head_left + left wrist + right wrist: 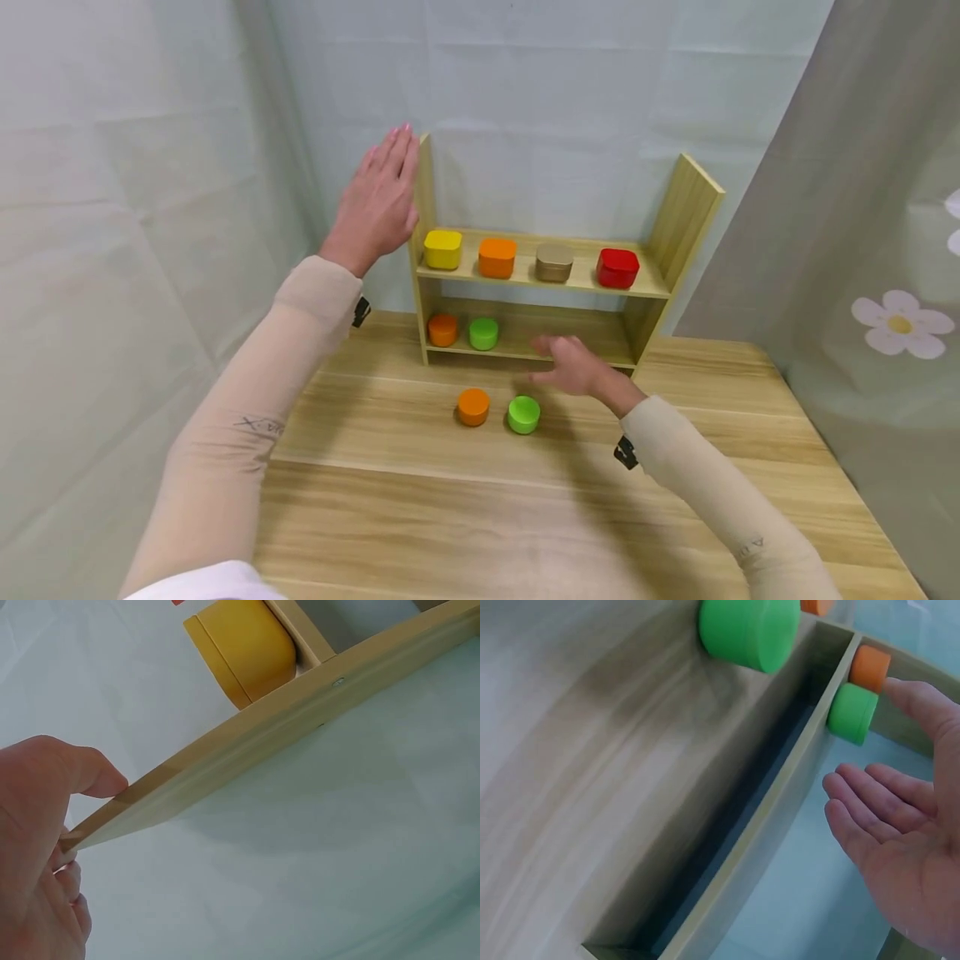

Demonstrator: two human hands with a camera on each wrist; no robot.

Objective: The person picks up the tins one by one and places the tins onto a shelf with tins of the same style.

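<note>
Left hand (380,200) flat against the shelf's (540,283) left upright, fingers straight, thumb on its edge. Right hand (573,367) open, holding nothing, hovering before the lower board, just right of green tin (523,414) and orange tin (473,407) on the table (525,517). Open table nearer. Four tins on the upper board, two on the lower left.

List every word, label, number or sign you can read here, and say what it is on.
No text can be read for certain.
Left sleeve: small dark marks, roughly "X.A.X", too small and blurred to confirm.
Right sleeve: small dark marks, too blurred to read.
The tins on the shelf and on the table show no labels.
</note>
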